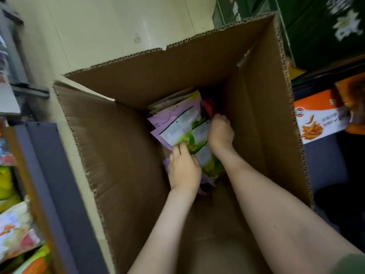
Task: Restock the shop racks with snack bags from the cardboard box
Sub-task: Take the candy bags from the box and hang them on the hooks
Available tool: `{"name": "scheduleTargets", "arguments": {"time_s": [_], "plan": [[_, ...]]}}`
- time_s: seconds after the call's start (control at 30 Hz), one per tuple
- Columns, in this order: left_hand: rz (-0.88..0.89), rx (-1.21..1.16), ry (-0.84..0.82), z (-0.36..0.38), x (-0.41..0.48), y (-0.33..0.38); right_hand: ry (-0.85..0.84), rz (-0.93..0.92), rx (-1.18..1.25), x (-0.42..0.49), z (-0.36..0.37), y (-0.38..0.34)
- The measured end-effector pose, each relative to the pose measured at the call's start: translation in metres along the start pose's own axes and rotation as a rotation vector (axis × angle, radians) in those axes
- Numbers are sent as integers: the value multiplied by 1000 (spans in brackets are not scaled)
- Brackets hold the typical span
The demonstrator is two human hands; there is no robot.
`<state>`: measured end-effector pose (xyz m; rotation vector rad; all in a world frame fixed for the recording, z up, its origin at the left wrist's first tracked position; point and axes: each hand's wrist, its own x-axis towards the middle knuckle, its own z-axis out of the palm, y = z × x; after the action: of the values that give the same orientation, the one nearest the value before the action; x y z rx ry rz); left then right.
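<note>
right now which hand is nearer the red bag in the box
Right. The right hand reaches right beside the red bag; the left hand grips the near edge of the purple bags, farther from it.

1. The right hand's (pixel 220 131) fingertips dip out of sight among the snack bags (pixel 183 125), so its hold cannot be told.
2. The left hand (pixel 184 171) covers the bags' near ends.
3. The print on the bags is too blurred to read.
4. The cardboard box's (pixel 262 115) near wall runs off the bottom edge.
5. The green carton (pixel 316 26) and the left rack (pixel 39 175) are smeared and cropped.
</note>
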<state>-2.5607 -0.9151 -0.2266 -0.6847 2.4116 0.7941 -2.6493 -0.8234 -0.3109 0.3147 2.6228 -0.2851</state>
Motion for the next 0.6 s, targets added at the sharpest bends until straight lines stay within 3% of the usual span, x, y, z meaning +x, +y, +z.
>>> {"name": "scheduleTargets", "arguments": {"time_s": [0.17,0.33,0.47,0.6], "plan": [[192,64,-65,-66,-49,38,38,-30,134,-85,-112,-9],[536,153,-145,-171,-123,101,14,-61,350,-195,-259,-13],[597,177,-273,-226,-185,131,60,19,587,-274,-357,-7],[615,33,-230,-258,-262,170,144,106,793,-345,-437,10]]}}
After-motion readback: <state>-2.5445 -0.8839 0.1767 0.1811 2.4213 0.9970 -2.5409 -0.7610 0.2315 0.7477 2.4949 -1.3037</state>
